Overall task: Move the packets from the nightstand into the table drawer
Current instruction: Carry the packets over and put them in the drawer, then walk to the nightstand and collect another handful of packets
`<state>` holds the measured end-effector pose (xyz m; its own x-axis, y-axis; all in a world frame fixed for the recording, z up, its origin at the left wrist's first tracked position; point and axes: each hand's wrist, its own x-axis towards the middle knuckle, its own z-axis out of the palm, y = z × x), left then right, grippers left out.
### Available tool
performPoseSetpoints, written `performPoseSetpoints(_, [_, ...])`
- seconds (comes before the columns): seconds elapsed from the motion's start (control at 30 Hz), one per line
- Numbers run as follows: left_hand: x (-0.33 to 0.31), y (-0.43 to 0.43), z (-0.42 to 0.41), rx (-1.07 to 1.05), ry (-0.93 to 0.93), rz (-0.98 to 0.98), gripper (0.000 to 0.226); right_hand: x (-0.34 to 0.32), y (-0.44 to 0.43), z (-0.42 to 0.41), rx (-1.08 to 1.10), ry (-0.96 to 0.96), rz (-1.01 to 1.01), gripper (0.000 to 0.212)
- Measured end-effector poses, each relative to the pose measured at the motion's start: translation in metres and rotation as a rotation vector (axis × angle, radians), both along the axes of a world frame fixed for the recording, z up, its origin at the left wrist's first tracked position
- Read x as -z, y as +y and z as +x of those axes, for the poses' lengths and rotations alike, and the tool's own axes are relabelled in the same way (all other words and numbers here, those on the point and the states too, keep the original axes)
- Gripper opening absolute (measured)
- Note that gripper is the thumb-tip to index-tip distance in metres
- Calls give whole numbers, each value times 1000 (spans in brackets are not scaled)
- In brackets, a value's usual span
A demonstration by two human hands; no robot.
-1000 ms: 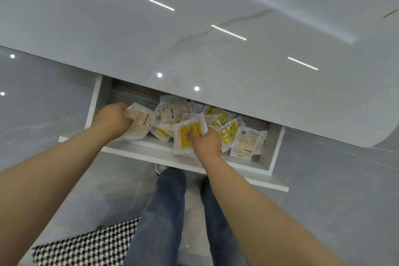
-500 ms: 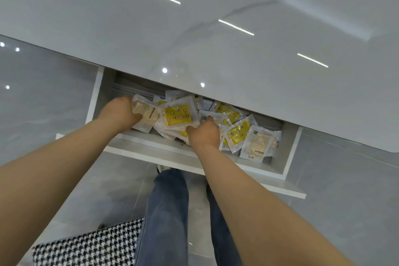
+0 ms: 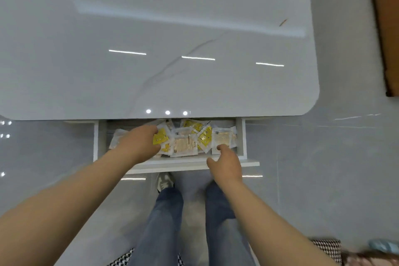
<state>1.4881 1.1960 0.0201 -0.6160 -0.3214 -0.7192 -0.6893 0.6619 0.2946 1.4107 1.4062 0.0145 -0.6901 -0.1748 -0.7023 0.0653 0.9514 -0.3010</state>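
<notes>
We are at the drawer (image 3: 244, 136), which stands pulled out toward us from under the table (image 3: 151, 28). The packets (image 3: 183, 144) lie inside it in a loose, overlapping heap that runs from the left wall to the right wall, and none shows outside it. The nightstand is not in view, so we cannot say whether more wait there.

Our left hand (image 3: 138, 143) lies over the left part of the heap. Its fingers and thumb sit either side of the left edge of a yellow packet (image 3: 160, 138), but we cannot tell whether they pinch it or only press on it. Our right hand (image 3: 226, 163) is over the near rim, loosely curled and holding nothing, with one fingertip at the near edge of the right packet (image 3: 223, 138).

We judge this to be the settling step, with the load dropped in and being spread flat. The next move calls for pressing the heap low enough to clear the underside of the table. Both hands must then come out with nothing caught in them. After that, either another trip or a push on the drawer front.
</notes>
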Motion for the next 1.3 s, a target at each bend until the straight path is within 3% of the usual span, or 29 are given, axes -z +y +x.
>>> performPoseSetpoints(0.17, [-72, 54, -37, 229, 24, -15, 48, -72, 56, -9, 198, 20, -68, 48])
performPoseSetpoints(0.33, [-126, 124, -79, 454, 62, -43, 36, -129, 119, -19, 420, 104, -197, 44])
performPoseSetpoints(0.5, [-163, 205, -122, 634, 121, -54, 38, -173, 194, -34, 525, 219, -223, 51])
performPoseSetpoints(0.8, [-221, 353, -192, 780, 212, -50, 27, -235, 350, -80, 601, 375, -196, 52])
performPoseSetpoints(1.07, [-258, 456, -256, 824, 334, -15, 46, -270, 447, -130, 654, 472, -174, 51])
performPoseSetpoints(1.3, [-294, 499, -349, 859, 480, -30, 49, -299, 488, -210, 659, 581, -176, 53])
